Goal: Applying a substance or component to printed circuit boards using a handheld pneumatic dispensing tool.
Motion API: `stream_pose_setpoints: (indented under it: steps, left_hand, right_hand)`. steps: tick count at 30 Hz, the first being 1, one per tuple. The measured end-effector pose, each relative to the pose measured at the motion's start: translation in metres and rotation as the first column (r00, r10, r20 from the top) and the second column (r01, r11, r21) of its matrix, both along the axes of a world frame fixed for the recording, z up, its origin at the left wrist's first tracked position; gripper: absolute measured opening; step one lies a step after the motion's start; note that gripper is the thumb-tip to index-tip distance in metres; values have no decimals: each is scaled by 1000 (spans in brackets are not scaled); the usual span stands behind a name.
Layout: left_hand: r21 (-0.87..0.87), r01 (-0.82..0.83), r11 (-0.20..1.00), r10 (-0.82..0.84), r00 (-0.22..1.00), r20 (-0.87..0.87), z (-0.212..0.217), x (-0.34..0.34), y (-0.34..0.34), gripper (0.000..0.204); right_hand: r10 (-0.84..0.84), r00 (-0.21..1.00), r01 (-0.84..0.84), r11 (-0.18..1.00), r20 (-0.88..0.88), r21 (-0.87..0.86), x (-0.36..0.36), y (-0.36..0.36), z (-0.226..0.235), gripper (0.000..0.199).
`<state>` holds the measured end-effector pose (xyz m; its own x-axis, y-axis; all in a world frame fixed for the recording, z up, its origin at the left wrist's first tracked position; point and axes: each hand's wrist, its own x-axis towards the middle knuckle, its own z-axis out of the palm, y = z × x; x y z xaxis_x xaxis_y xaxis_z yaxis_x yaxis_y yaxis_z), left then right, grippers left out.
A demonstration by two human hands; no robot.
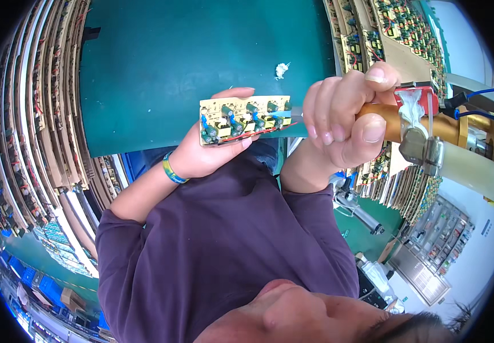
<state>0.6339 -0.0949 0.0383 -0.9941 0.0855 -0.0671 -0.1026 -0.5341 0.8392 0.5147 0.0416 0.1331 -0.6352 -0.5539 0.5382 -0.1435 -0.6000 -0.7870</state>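
Observation:
My left hand [207, 146] grips a tan circuit board panel [210, 110] by its near edge, with fingertips showing behind the far edge. Capacitors, small yellow transformers and red wires stand on the board's upper face. My right hand [347, 114] is wrapped round a gold-coloured dispensing gun [387, 119], its thumb and fingers curled over the barrel. The gun's pale nozzle [297, 112] points left and meets the panel's right end in this view; whether it touches cannot be told. White residue coats the gun's red trigger part [424, 98].
A green work mat [172, 51] covers the table, with a white blob [282, 70] lying on it. Stacks of cardboard layers with circuit boards [58, 103] rise at the left, and more boards [407, 28] at the right. A pale hose [470, 168] trails from the gun.

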Motion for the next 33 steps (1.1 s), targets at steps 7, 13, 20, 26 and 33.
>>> stream_pose_setpoints:
  steps: [7,13,20,26,33]
  left_hand:
    - [-14,-9,1000,9,1000,-7,-1,0,0,67]
    - [-15,-3,1000,3,1000,11,-3,0,0,68]
    - [9,-17,1000,17,999,30,1,1,-5,65]
    - [40,-25,999,24,1000,21,3,0,-6,66]
    - [40,-22,999,21,1000,21,6,-1,-5,66]
  right_hand:
    - [-22,1000,22,1000,10,1,2,1,0,44]
    - [-26,1000,26,1000,11,3,2,2,2,52]
    - [-41,999,41,999,-1,-14,-6,7,-3,51]
    - [-102,995,102,994,-5,22,-8,11,-5,50]
    - [-114,993,115,993,-11,22,-8,13,-6,43]
